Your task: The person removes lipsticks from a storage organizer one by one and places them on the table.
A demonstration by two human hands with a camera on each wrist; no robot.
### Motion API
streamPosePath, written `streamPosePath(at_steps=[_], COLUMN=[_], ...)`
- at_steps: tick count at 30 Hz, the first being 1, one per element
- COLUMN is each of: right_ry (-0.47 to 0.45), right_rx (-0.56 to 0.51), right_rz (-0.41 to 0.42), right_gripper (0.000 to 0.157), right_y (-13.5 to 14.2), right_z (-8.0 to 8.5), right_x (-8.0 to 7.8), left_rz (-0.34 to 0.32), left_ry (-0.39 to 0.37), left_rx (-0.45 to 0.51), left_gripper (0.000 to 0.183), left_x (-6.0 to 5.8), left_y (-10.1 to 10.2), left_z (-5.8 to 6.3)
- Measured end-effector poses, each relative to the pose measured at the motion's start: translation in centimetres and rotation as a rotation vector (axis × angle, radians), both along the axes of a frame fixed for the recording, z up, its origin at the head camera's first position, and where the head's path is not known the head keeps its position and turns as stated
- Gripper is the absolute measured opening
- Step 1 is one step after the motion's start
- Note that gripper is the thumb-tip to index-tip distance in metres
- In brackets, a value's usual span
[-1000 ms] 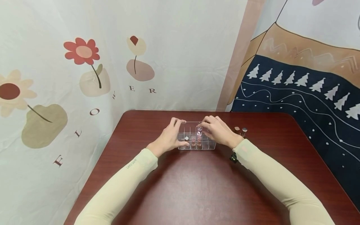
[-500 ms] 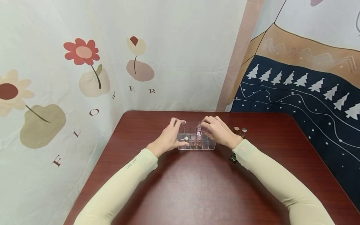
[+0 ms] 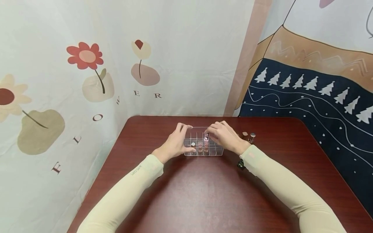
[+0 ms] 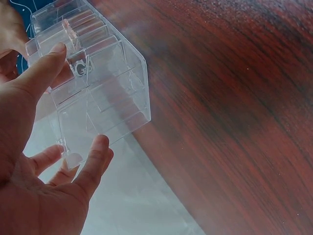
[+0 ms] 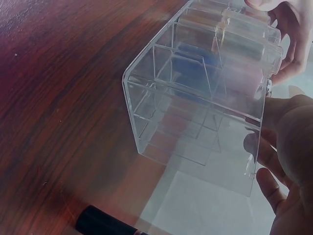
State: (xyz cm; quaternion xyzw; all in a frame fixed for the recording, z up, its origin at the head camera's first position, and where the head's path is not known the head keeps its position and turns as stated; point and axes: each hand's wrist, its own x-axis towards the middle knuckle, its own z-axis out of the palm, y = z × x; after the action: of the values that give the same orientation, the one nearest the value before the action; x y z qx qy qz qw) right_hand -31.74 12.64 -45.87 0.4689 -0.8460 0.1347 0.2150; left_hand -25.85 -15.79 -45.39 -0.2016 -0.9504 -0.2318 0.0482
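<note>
A clear plastic compartment organizer [image 3: 216,150] stands on the table. My left hand [image 3: 175,142] grips its left end, thumb at the front and fingers spread along the side and back, as the left wrist view also shows. My right hand [image 3: 223,136] reaches over the back right part and pinches the top of a pinkish lipstick tube [image 3: 206,138], upright in a rear compartment. In front of it, several small tubes stand in the front row, among them a pink one [image 3: 200,148] and one with a silver top [image 3: 193,144]. The right fingertips are partly hidden.
To the right of the right hand stand a tube with a silver cap [image 3: 252,136] and another with a brownish top [image 3: 245,133]. A black tube [image 5: 105,223] shows near the organizer in the right wrist view. The reddish-brown table [image 3: 192,194] meets printed curtains behind.
The pinkish lipstick tube under my right fingers has sunk slightly into its compartment. Both hands otherwise stay in place, and the head view has tipped up a little.
</note>
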Motion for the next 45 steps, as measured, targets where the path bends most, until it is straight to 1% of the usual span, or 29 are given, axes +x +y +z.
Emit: streamPosePath(at_steps=[8, 16, 26, 29, 37, 42, 45], right_ry=[0.006, 0.01, -0.017, -0.021, -0.086, -0.142, -0.16], right_rx=[-0.005, -0.007, -0.011, -0.022, -0.073, -0.109, -0.131], right_rz=[0.002, -0.002, -0.017, -0.018, 0.003, 0.013, 0.019], right_gripper=[0.028, 0.028, 0.031, 0.03, 0.023, 0.024, 0.024], right_y=[0.0, -0.1, 0.1, 0.1, 0.2, 0.3, 0.4], right_z=[-0.1, 0.0, 0.1, 0.3, 0.8, 1.3, 1.5], right_x=[0.0, 0.2, 0.1, 0.1, 0.1, 0.3, 0.4], left_rz=[-0.003, 0.0, -0.001, -0.002, -0.003, -0.007, -0.008], left_ry=[0.008, -0.001, -0.009, -0.007, 0.003, 0.01, 0.013], left_rx=[-0.009, -0.011, -0.01, -0.013, -0.007, -0.001, 0.002], left_gripper=[0.104, 0.104, 0.104, 0.105, 0.104, 0.105, 0.104], left_x=[0.0, 0.1, 0.2, 0.2, 0.1, -0.1, -0.1], left_y=[0.0, 0.1, 0.1, 0.1, 0.0, 0.0, 0.0], left_z=[-0.1, -0.1, -0.2, -0.2, -0.2, -0.2, -0.2])
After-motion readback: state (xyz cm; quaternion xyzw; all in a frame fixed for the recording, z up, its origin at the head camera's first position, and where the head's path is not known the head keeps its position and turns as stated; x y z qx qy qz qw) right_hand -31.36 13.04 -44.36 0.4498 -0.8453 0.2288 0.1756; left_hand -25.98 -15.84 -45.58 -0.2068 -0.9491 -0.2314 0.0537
